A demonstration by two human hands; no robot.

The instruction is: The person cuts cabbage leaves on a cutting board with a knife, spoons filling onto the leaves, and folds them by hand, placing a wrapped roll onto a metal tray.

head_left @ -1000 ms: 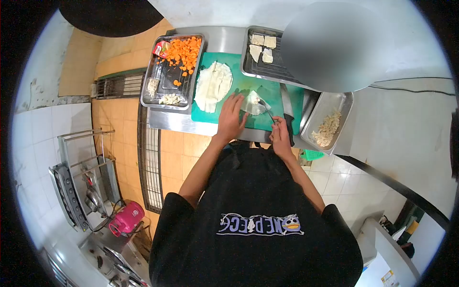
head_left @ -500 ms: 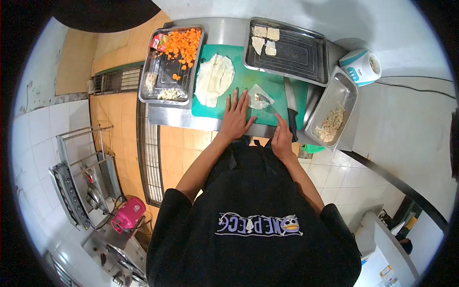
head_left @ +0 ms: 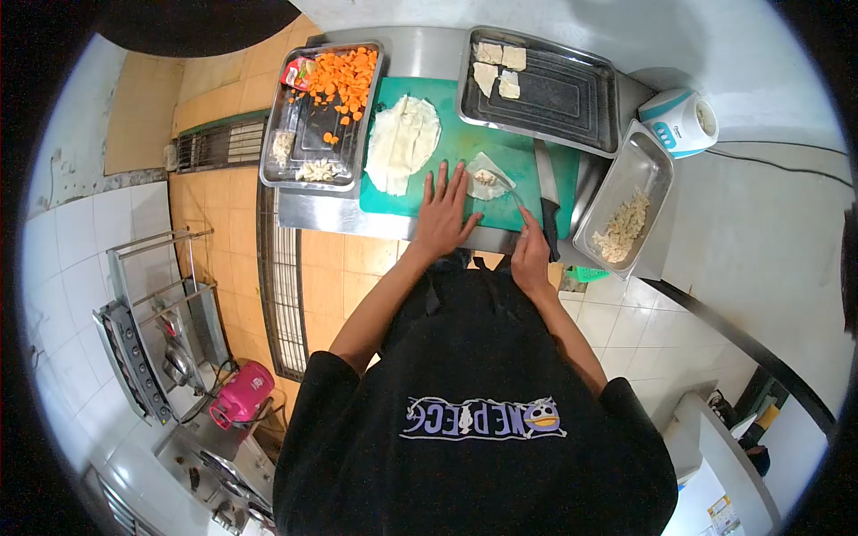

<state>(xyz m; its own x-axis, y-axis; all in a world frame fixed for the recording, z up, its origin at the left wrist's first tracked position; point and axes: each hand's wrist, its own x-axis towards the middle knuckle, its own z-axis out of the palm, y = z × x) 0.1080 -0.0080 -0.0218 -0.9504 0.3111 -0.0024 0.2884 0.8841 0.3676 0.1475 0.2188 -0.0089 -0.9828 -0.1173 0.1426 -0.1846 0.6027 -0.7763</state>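
My left hand (head_left: 440,214) lies palm down with fingers spread on the green cutting board (head_left: 402,205), empty. Just right of its fingertips is a small pale wrapper sheet (head_left: 480,190) with a little chopped filling (head_left: 485,177) on it. My right hand (head_left: 531,250) is closed around the handle of a slim metal spoon (head_left: 514,194), whose tip reaches the wrapper beside the filling. A stack of thin round wrapper sheets (head_left: 402,147) rests on the board's left side. To the right of the wrapper lies a knife (head_left: 546,183) with a black handle.
A tray (head_left: 271,147) at left holds cut carrots (head_left: 344,80), a red packet (head_left: 298,73) and pale chopped bits. The dark tray (head_left: 563,89) at the back carries several square folded pieces. At right, a metal pan (head_left: 657,161) contains chopped filling, near a white-and-blue appliance (head_left: 677,121).
My right hand has shifted slightly up and right, with the spoon now showing more plainly. The filling on the wrapper looks more heaped. My left hand stays nearly in place.
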